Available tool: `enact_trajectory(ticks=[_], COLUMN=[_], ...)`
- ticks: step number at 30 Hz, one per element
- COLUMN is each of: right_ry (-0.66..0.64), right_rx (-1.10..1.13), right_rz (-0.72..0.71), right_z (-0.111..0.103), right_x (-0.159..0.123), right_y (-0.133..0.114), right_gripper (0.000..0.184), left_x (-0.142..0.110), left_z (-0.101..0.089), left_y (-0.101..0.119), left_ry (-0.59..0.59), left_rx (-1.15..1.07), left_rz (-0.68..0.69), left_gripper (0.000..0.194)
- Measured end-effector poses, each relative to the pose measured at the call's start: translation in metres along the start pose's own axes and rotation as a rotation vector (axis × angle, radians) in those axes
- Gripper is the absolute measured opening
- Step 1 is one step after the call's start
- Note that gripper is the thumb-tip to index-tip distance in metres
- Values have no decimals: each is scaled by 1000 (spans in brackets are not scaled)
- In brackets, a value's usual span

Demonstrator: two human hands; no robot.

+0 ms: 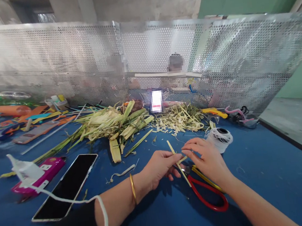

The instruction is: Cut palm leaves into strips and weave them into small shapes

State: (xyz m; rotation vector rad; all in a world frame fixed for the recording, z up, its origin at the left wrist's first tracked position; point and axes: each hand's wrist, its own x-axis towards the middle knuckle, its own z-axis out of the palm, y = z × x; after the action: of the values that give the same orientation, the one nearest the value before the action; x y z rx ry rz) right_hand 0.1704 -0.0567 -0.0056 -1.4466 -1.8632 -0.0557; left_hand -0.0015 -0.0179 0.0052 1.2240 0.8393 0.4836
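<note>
My left hand (160, 166), with a gold bangle at the wrist, pinches a thin pale-green plant strip (185, 177) between thumb and fingers. A short second piece crosses the strip, its end pointing to the right. At that end, my right hand (205, 154) brings thumb and fingertips together; what exactly they grip is partly hidden. Beneath the hands lie red-handled scissors (221, 196), their blades mostly covered. A yellow-handled tool (200, 175) rests beside them, partly under my right hand. Just beyond my right hand stands a spool of white thread (222, 136).
Behind the hands are a heap of green stalks and leaves (109, 124) and a pile of shreds (184, 118). At left lie a phone (65, 186) and a magenta power strip (41, 178) with a white cable crossing my left arm. A perforated metal screen (80, 59) closes off the back.
</note>
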Motion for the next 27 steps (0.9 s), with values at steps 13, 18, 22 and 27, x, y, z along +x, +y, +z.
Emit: enact_trajectory(ticks=[13,18,22,27], right_ry=[-44,102,153,229], right_rx=[348,94,-101,-242], right_rz=[229,48,-174,-289], right_z=[-5,-9,-6,0], right_x=[-3,-6,-10,-13], right_y=[-26,-27,-29,-33], right_gripper=[15,13,13,12], left_x=[-1,-5,-6,-2], left_z=[8,5,4,3], left_y=[-6,1,3,3], left_ry=[-77,-45,16,-52], left_rx=[183,69,-50,-336], left_rz=[41,13,-27,-128], left_gripper=[35,34,26,13])
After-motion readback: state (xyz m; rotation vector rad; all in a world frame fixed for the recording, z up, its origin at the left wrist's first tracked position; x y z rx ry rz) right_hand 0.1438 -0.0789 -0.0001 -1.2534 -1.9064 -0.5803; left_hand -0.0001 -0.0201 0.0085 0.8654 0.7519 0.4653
